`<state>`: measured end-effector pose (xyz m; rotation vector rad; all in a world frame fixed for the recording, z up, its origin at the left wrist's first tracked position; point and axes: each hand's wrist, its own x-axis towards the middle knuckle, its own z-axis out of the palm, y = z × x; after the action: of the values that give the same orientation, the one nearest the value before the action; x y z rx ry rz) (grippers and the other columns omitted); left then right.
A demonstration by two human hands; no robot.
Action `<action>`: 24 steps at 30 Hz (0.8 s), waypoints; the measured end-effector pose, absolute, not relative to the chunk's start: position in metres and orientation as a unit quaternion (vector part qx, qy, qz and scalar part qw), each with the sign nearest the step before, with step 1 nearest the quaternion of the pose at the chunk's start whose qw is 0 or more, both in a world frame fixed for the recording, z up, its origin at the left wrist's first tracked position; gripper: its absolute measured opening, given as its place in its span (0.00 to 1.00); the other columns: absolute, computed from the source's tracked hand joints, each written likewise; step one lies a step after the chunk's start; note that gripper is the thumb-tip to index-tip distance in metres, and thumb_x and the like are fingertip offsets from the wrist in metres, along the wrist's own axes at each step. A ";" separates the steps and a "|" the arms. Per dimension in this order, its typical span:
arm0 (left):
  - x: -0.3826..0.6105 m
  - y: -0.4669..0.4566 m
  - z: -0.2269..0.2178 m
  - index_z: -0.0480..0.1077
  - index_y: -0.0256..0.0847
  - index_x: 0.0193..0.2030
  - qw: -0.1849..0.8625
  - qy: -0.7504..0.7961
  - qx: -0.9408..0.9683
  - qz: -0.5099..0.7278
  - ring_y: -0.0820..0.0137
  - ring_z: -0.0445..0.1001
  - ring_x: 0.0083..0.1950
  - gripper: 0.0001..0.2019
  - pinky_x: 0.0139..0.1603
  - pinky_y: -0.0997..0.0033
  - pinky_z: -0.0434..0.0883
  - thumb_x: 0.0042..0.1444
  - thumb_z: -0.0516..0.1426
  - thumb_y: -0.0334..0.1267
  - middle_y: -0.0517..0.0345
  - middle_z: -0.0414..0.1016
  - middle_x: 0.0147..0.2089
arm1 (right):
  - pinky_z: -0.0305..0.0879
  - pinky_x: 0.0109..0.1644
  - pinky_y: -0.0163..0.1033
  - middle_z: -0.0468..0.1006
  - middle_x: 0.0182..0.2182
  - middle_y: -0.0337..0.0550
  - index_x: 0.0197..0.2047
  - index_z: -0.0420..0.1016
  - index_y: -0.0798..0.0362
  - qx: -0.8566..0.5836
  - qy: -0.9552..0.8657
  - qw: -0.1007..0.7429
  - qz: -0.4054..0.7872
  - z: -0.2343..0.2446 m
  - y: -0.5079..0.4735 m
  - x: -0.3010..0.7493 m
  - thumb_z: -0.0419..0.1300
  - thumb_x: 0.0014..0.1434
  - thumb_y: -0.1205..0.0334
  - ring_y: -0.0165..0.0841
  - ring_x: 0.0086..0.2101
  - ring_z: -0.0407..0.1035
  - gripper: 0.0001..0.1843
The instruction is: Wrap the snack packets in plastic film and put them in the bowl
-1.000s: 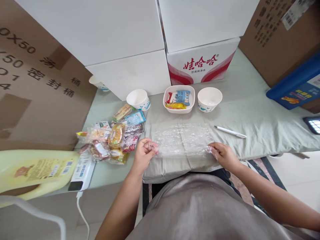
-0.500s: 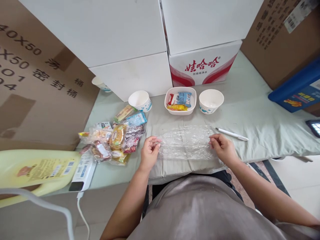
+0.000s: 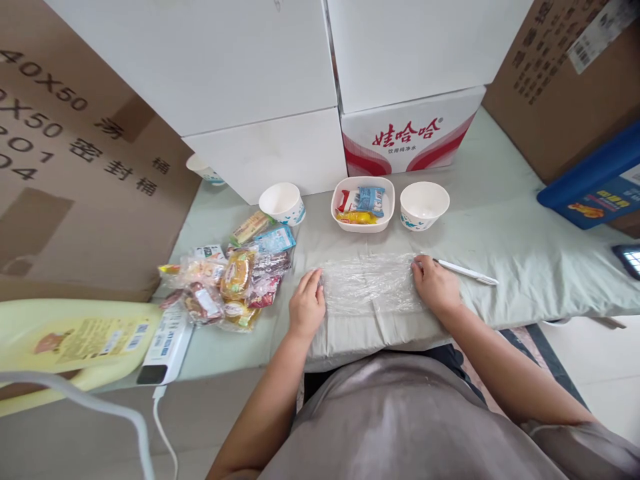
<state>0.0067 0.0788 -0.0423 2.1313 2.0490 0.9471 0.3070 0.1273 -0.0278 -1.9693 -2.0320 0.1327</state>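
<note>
A crinkled sheet of clear plastic wrap (image 3: 370, 285) lies flat on the pale green cloth (image 3: 500, 233) in front of me. My left hand (image 3: 307, 307) rests palm down at the sheet's left edge, fingers stretched out on it. My right hand (image 3: 434, 283) lies at the sheet's right edge, fingers flat and pressing the wrap down. Beyond the sheet stands a white rectangular dish (image 3: 363, 204) with a few wrapped snacks in it, and a white paper bowl (image 3: 425, 205) stands to its right.
A pile of wrapped snacks (image 3: 233, 280) lies left of my left hand. Another paper bowl (image 3: 282, 203) stands behind it. A white pen (image 3: 465, 271) lies just right of my right hand. Cardboard and white boxes (image 3: 260, 87) wall the back. A yellow bottle (image 3: 70, 343) lies at the left.
Both hands let go of their pinch on the near edge of the wrap, moved up along its sides and now lie flat on it. The sheet has settled onto the cloth.
</note>
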 end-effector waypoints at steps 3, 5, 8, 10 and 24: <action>0.009 0.079 -0.038 0.69 0.41 0.57 0.008 0.679 0.689 0.254 0.60 0.73 0.54 0.20 0.54 0.60 0.72 0.59 0.51 0.31 0.46 0.70 0.57 | 0.60 0.30 0.41 0.80 0.36 0.53 0.51 0.71 0.55 -0.690 -0.711 0.133 0.041 -0.028 0.129 0.308 0.45 0.67 0.54 0.42 0.31 0.73 0.20; 0.010 0.077 -0.028 0.71 0.40 0.56 -0.009 0.689 0.684 0.239 0.57 0.73 0.53 0.19 0.53 0.57 0.72 0.58 0.52 0.32 0.43 0.67 0.58 | 0.63 0.34 0.42 0.79 0.36 0.53 0.53 0.69 0.56 -0.678 -0.717 0.158 0.031 -0.023 0.128 0.312 0.45 0.66 0.53 0.43 0.33 0.73 0.21; 0.014 0.075 -0.006 0.73 0.38 0.52 -0.052 0.684 0.683 0.251 0.53 0.71 0.54 0.15 0.56 0.50 0.68 0.59 0.53 0.35 0.39 0.65 0.59 | 0.64 0.45 0.47 0.77 0.40 0.56 0.52 0.71 0.59 -0.630 -0.744 0.222 -0.003 -0.006 0.122 0.315 0.46 0.67 0.53 0.46 0.41 0.70 0.22; 0.024 0.076 0.003 0.73 0.39 0.51 -0.057 0.650 0.712 0.259 0.54 0.69 0.56 0.14 0.58 0.50 0.65 0.61 0.52 0.36 0.41 0.68 0.56 | 0.62 0.51 0.49 0.76 0.44 0.57 0.50 0.72 0.58 -0.579 -0.778 0.245 -0.012 0.005 0.117 0.310 0.47 0.67 0.54 0.46 0.46 0.68 0.21; 0.003 0.064 -0.024 0.53 0.38 0.70 0.001 0.610 0.790 0.072 0.44 0.43 0.73 0.36 0.68 0.36 0.49 0.60 0.53 0.55 0.40 0.48 0.73 | 0.43 0.67 0.62 0.54 0.67 0.58 0.68 0.56 0.59 -0.501 -0.859 0.106 0.019 -0.031 0.101 0.329 0.50 0.63 0.40 0.52 0.67 0.42 0.39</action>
<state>0.0032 0.0643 -0.0240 2.4793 1.9140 0.2248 0.3294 0.1007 -0.0309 -1.4748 -2.5299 0.0574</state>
